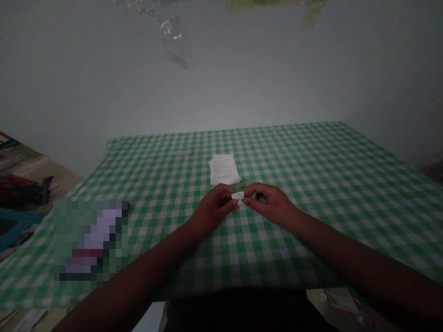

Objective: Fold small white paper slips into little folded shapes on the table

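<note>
A small folded piece of white paper (237,197) with faint print is held up between my two hands, above the checked cloth. My left hand (216,206) pinches its left side between thumb and fingers. From the other side, my right hand (268,200) grips the right end with thumb and forefinger. Just beyond my hands lies a stack of printed paper sheets (223,169), slightly uneven at its edges. The fingers cover part of the folded piece.
A green and white checked tablecloth (294,157) covers the table, which meets a pale wall (242,83). At the left lies a blurred-out dark-edged flat object (98,235). Clear plastic (173,41) hangs on the wall. Red and blue items (17,221) sit beyond the table's left edge.
</note>
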`<state>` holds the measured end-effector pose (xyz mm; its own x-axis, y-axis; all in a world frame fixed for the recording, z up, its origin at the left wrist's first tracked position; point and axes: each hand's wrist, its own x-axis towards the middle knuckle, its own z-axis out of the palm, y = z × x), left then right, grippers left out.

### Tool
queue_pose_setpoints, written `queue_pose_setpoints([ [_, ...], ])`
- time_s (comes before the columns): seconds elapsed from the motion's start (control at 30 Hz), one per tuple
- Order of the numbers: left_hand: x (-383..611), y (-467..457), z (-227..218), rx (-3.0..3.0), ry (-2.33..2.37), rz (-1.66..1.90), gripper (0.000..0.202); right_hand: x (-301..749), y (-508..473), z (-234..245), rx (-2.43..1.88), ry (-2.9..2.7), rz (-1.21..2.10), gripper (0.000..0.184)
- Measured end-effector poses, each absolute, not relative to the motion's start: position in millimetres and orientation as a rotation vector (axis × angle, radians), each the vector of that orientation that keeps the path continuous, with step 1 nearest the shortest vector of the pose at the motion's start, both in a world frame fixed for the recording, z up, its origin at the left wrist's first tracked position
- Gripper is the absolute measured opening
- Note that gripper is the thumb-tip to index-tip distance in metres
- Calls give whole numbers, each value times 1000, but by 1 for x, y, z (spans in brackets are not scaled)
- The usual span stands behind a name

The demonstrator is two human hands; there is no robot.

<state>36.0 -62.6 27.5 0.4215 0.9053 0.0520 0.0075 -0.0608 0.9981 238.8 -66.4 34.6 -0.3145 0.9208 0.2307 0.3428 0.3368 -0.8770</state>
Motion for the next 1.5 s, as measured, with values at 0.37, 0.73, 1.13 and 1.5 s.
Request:
queue_pose_setpoints([
  [0.37, 34, -68, 38, 1893, 1052, 845, 13, 237, -68, 33, -1057, -1812, 974, 9],
  [0.73, 34, -65, 39, 1912, 1048, 846, 10, 236, -70, 32, -1013, -1878, 963, 7],
  [1.13, 32, -66, 34, 1620, 955, 879, 23, 229, -73, 25, -965, -1608, 1255, 10],
  [1.5, 35, -67, 32, 1694, 962, 887, 25, 229, -72, 29, -1017, -1703, 1193, 12],
])
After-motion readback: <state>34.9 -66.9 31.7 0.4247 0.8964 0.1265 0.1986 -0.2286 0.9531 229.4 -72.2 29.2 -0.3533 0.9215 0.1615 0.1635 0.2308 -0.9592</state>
